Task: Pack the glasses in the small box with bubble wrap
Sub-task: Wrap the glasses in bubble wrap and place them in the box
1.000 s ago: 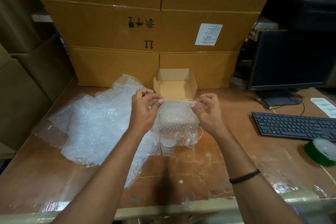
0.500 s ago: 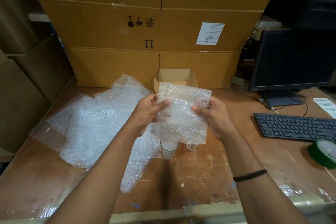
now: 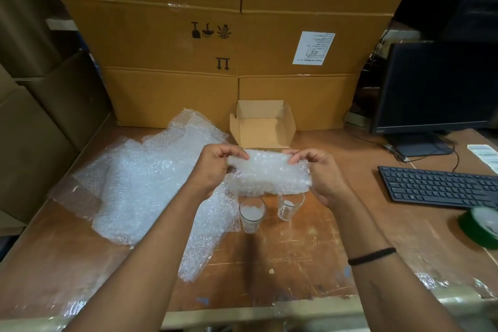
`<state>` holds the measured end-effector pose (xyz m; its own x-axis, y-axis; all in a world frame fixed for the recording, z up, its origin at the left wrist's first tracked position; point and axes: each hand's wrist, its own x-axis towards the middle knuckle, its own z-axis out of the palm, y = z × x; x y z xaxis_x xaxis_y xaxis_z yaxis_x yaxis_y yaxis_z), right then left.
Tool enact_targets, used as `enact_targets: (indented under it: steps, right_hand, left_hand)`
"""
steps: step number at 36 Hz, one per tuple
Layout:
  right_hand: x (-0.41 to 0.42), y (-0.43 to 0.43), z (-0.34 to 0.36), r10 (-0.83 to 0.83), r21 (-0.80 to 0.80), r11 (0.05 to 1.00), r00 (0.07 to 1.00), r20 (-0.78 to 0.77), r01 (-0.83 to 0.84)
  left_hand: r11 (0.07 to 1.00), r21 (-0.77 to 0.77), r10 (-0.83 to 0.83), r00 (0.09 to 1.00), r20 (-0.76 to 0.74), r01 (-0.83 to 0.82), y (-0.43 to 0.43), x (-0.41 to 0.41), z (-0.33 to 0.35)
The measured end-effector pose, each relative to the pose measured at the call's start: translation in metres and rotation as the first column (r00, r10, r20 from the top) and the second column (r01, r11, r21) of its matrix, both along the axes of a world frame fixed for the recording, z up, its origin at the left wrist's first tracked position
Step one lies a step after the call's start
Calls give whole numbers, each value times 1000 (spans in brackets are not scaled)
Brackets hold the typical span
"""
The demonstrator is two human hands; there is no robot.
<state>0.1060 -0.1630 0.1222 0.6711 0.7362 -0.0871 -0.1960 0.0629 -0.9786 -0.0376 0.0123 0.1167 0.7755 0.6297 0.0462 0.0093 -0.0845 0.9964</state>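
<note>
While the left hand (image 3: 215,167) and right hand (image 3: 320,172) each pinched an upper corner of the small bubble wrap piece (image 3: 269,176), it hung taut between them, likely for sizing against the first glass (image 3: 252,214) and second glass (image 3: 289,206) standing bare just below. Beyond the hands, the small box (image 3: 262,128) sat open-topped. Bare counter (image 3: 296,264) lay nearer the person; a loose bubble wrap sheet (image 3: 151,180) crowded the left hand's side.
</note>
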Motion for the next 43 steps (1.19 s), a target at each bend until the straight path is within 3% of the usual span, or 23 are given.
enact_targets:
  steps: [4, 8, 11, 15, 19, 21, 24, 29, 32, 36, 40, 43]
  right_hand:
    - [-4, -3, 1, 4, -30, 1000, 1000, -14, -4]
    - [-1, -8, -4, 128, 108, 988, 973, -190, -109]
    - [-2, -8, -8, 138, 62, 990, 960, -242, -126]
    - [-6, -6, -7, 113, -104, 987, 986, -124, -126]
    - [-5, -6, -5, 50, -70, 996, 997, -65, -54]
    - [-3, -7, -6, 17, -73, 997, 999, -34, -19]
    - [-1, -6, -12, -3, -115, 993, 1000, 26, 6]
    - [-4, -13, -14, 130, -164, 981, 982, 135, -107]
    - [-5, -23, -8, 319, -263, 929, 922, 220, -259]
    - [-7, -19, 2, 315, -412, 902, 852, 419, -132]
    - [-19, -4, 2, 537, -604, 773, 705, 464, -192]
    - [-25, 5, -5, 522, -643, 766, 601, 605, -19]
  left_hand:
    - [986, 163, 34, 999, -6, -32, -5, -3, 0]
    - [975, 209, 67, 996, 64, -80, -7, -3, -5]
    - [974, 214, 57, 992, 112, -80, -6, -3, -8]
    - [989, 143, 17, 993, 117, -33, -9, -4, -9]
    - [971, -219, -52, 977, 206, 98, -7, -9, -8]
    - [930, -314, -135, 974, 183, 188, -2, -13, -14]
    - [948, -250, -197, 980, 23, 196, -4, -13, -16]
    - [1000, -30, -6, 999, -48, 4, -9, -9, -19]
    - [995, 98, 17, 999, -42, -13, -10, -12, -19]
    - [986, 167, -21, 1000, -16, 23, -15, -12, -20]
    - [982, 168, -89, 996, 22, 84, -27, -9, -19]
    - [992, 71, -110, 991, 71, 105, -25, -11, -22]
